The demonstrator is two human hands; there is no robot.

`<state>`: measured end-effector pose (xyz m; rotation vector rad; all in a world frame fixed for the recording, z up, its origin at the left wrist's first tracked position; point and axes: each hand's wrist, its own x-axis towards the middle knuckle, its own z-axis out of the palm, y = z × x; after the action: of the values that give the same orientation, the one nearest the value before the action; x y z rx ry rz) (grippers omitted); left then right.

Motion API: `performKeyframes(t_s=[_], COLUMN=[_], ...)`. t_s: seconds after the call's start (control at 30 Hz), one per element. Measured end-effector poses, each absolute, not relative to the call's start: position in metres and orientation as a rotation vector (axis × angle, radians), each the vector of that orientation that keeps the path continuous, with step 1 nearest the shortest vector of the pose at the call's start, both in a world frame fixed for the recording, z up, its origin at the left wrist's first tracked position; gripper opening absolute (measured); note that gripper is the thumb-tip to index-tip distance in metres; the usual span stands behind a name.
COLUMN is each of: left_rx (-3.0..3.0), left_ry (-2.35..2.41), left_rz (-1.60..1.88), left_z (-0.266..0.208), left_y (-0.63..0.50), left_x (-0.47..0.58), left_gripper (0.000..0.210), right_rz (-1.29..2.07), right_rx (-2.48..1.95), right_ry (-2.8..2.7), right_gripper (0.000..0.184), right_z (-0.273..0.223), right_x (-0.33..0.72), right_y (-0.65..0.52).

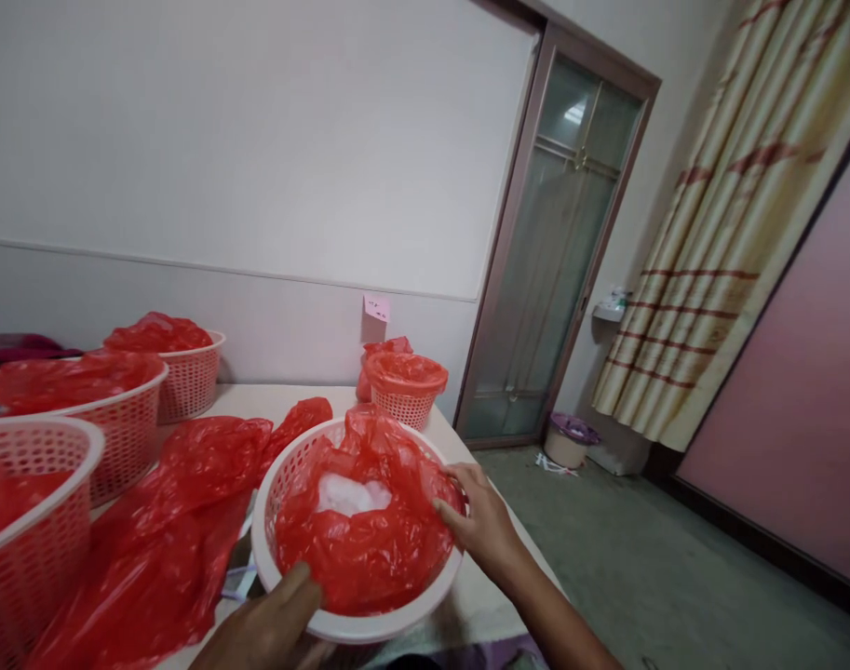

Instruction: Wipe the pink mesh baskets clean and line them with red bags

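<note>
A round pink plastic basket (261, 530) stands near the table's front edge, lined with a crumpled red plastic bag (369, 558). Some white fluffy material (351, 495) shows through the bag's opening. My left hand (275, 619) is closed on the near left rim of the basket, its fingertips partly hidden. On the right side, my right hand (484, 516) grips the rim and the bag's edge, thumb inside. Left of the basket, a loose red plastic bag (180, 521) lies spread on the table.
Several pink baskets with red bags, including a near one (40, 530), line the left side. A small bag-lined basket (405, 408) stands at the table's far corner. A glass door (557, 251), a waste bin (568, 445) and a curtain (710, 279) are at the right.
</note>
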<state>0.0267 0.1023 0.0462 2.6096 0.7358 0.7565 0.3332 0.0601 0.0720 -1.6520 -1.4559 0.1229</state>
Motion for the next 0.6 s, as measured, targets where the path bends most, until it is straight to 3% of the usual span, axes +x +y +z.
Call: performKeyframes(t_s=[0.2, 0.4, 0.6], left_rx=[2.502, 2.572, 2.651], left_ry=[0.888, 1.287, 1.417], left_rz=[0.437, 0.475, 0.242], left_z=[0.096, 0.116, 0.117], left_y=[0.096, 0.139, 0.176], left_x=[0.017, 0.009, 0.024], left_gripper=[0.019, 0.045, 0.045], right_rz=[-0.178, 0.189, 0.418], right_rx=[-1.882, -1.473, -1.351], right_ry=[-1.795, -1.841, -1.862], right_gripper=[0.016, 0.019, 0.013], right_z=[0.096, 0.112, 0.112], right_x=[0.31, 0.27, 0.227], right_y=[0.061, 0.061, 0.069])
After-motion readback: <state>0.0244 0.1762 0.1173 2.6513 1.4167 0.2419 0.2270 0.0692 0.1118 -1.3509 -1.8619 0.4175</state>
